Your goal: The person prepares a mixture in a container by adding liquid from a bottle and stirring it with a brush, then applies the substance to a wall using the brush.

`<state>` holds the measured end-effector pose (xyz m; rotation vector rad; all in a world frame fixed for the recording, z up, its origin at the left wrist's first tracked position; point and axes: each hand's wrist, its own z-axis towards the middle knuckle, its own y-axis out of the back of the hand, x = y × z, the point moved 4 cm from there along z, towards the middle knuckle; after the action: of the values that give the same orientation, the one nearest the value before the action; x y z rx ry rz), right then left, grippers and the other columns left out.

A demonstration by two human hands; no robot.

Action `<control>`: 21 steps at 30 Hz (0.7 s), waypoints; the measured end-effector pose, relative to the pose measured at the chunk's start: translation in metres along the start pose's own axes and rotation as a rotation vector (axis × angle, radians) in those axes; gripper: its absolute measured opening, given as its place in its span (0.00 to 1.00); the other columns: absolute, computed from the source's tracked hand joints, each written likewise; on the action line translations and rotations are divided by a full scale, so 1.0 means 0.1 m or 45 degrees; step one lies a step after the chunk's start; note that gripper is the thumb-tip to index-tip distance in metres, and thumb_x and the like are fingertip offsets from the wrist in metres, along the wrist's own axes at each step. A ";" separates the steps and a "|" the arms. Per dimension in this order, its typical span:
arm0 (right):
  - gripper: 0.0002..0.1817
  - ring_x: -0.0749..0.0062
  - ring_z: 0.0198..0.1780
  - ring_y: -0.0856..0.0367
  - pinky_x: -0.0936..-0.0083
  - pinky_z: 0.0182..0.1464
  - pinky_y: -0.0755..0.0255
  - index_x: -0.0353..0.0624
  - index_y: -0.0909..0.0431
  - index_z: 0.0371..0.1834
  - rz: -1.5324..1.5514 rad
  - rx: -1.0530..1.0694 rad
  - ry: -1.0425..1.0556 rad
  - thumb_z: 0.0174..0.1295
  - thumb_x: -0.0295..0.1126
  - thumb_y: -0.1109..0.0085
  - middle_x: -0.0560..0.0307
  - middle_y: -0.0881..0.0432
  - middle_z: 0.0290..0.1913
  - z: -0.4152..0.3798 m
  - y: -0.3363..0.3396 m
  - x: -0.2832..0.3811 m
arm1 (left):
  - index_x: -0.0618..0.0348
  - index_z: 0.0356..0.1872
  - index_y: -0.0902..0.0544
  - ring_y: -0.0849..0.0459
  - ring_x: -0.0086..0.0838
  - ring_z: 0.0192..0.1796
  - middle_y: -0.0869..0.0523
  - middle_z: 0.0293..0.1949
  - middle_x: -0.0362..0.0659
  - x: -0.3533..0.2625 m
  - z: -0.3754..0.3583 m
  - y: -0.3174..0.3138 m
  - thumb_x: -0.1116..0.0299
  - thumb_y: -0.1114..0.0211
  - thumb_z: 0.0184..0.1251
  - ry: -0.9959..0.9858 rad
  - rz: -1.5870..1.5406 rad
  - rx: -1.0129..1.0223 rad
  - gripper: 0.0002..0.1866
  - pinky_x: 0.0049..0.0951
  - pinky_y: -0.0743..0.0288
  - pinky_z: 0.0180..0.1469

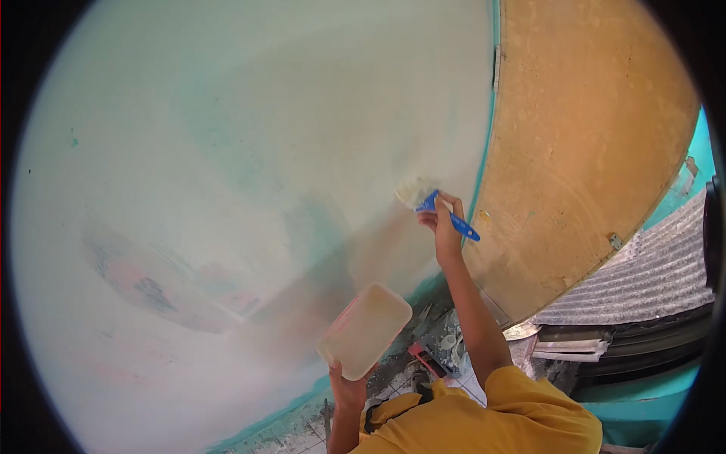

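Note:
My right hand (446, 219) is closed around a paintbrush (463, 226) with a blue handle. Its pale, paint-coated bristles are right at the wall (302, 113), near the teal edge beside the door. The wall carries whitish paint, with teal and reddish patches showing through. Lower down, my left hand (349, 387) grips the near end of a shallow rectangular plastic tub (368, 329), which is tilted and has pale paint inside. The tub overlaps the lower part of the wall in this view.
A tan wooden door panel (575, 136) stands to the right of the wall, with a small metal latch (615, 241) near its edge. Grey corrugated sheets (635, 265) lie beyond it. On the tiled floor below is a pink and black object (429, 359) among debris.

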<state>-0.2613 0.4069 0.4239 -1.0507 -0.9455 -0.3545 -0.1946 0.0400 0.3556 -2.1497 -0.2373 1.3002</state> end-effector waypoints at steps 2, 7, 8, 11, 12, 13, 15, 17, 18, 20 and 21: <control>0.12 0.71 0.33 0.14 0.74 0.39 0.18 0.42 0.27 0.56 -0.040 -0.012 -0.038 0.76 0.35 0.44 0.53 0.14 0.37 -0.04 0.14 -0.08 | 0.52 0.71 0.31 0.17 0.41 0.59 0.20 0.63 0.44 0.04 0.02 0.00 0.44 0.51 0.78 0.005 -0.018 -0.018 0.30 0.48 0.18 0.52; 0.12 0.71 0.29 0.15 0.76 0.34 0.20 0.37 0.30 0.53 -0.247 0.059 0.127 0.75 0.33 0.45 0.49 0.14 0.33 0.17 -0.12 0.43 | 0.51 0.71 0.31 0.17 0.41 0.59 0.21 0.64 0.44 0.12 0.08 0.04 0.43 0.51 0.77 -0.017 -0.020 -0.021 0.30 0.47 0.18 0.52; 0.12 0.70 0.28 0.15 0.74 0.34 0.20 0.38 0.28 0.50 -0.272 0.084 0.196 0.75 0.36 0.44 0.50 0.15 0.33 0.27 -0.31 0.66 | 0.51 0.71 0.31 0.17 0.41 0.59 0.21 0.64 0.44 0.14 0.09 0.05 0.43 0.51 0.77 -0.017 -0.015 -0.026 0.30 0.47 0.18 0.52; 0.13 0.69 0.29 0.15 0.73 0.36 0.19 0.38 0.25 0.46 -0.212 0.215 0.344 0.73 0.38 0.43 0.52 0.16 0.32 0.51 -1.00 1.48 | 0.51 0.71 0.32 0.17 0.40 0.60 0.20 0.64 0.43 0.14 0.09 0.01 0.43 0.50 0.77 0.004 -0.001 -0.034 0.31 0.48 0.19 0.53; 0.13 0.69 0.29 0.15 0.73 0.36 0.19 0.38 0.25 0.46 -0.211 0.228 0.355 0.73 0.38 0.43 0.52 0.16 0.32 0.53 -1.19 1.70 | 0.51 0.71 0.32 0.17 0.40 0.60 0.20 0.64 0.43 0.13 0.10 0.01 0.43 0.50 0.77 -0.006 -0.012 -0.028 0.31 0.48 0.19 0.53; 0.12 0.69 0.31 0.15 0.73 0.37 0.19 0.38 0.25 0.46 -0.134 0.239 0.393 0.73 0.38 0.43 0.52 0.16 0.33 0.52 -1.34 1.90 | 0.50 0.72 0.32 0.17 0.40 0.60 0.20 0.64 0.43 0.14 0.09 0.02 0.43 0.50 0.77 0.004 -0.025 0.000 0.31 0.48 0.19 0.53; 0.12 0.69 0.32 0.14 0.72 0.39 0.19 0.38 0.25 0.46 -0.061 0.252 0.433 0.73 0.38 0.44 0.53 0.16 0.34 0.49 -1.38 1.94 | 0.50 0.72 0.32 0.17 0.40 0.60 0.20 0.64 0.43 0.13 0.06 0.02 0.43 0.50 0.77 0.017 -0.042 0.030 0.31 0.49 0.19 0.53; 0.13 0.68 0.32 0.14 0.74 0.38 0.19 0.38 0.26 0.46 0.088 0.203 0.502 0.74 0.39 0.45 0.49 0.16 0.35 0.46 -1.20 1.70 | 0.50 0.72 0.33 0.17 0.41 0.61 0.20 0.65 0.43 0.08 0.03 0.04 0.43 0.50 0.77 0.003 -0.038 0.055 0.31 0.48 0.18 0.53; 0.13 0.68 0.32 0.15 0.73 0.38 0.19 0.38 0.26 0.46 0.139 0.164 0.389 0.74 0.39 0.45 0.50 0.16 0.35 0.46 -1.05 1.41 | 0.50 0.72 0.33 0.17 0.41 0.61 0.20 0.65 0.43 0.06 0.03 0.07 0.43 0.50 0.77 0.000 -0.044 0.060 0.31 0.48 0.18 0.53; 0.12 0.69 0.33 0.15 0.72 0.39 0.18 0.40 0.26 0.46 0.128 0.047 0.212 0.74 0.39 0.46 0.53 0.17 0.36 0.30 -0.59 0.64 | 0.50 0.73 0.33 0.18 0.41 0.61 0.21 0.65 0.44 0.04 -0.01 0.17 0.42 0.49 0.76 0.005 -0.050 0.069 0.32 0.48 0.18 0.53; 0.12 0.69 0.34 0.15 0.71 0.39 0.18 0.41 0.26 0.46 0.075 -0.022 0.161 0.74 0.39 0.48 0.54 0.17 0.37 0.16 -0.38 0.31 | 0.50 0.73 0.33 0.18 0.41 0.61 0.21 0.65 0.44 0.01 -0.03 0.19 0.42 0.49 0.76 0.005 -0.055 0.074 0.32 0.48 0.18 0.53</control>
<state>-0.2762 0.4077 0.4734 -1.0571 -0.7981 -0.3766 -0.1943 0.0236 0.3445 -2.0871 -0.2405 1.2632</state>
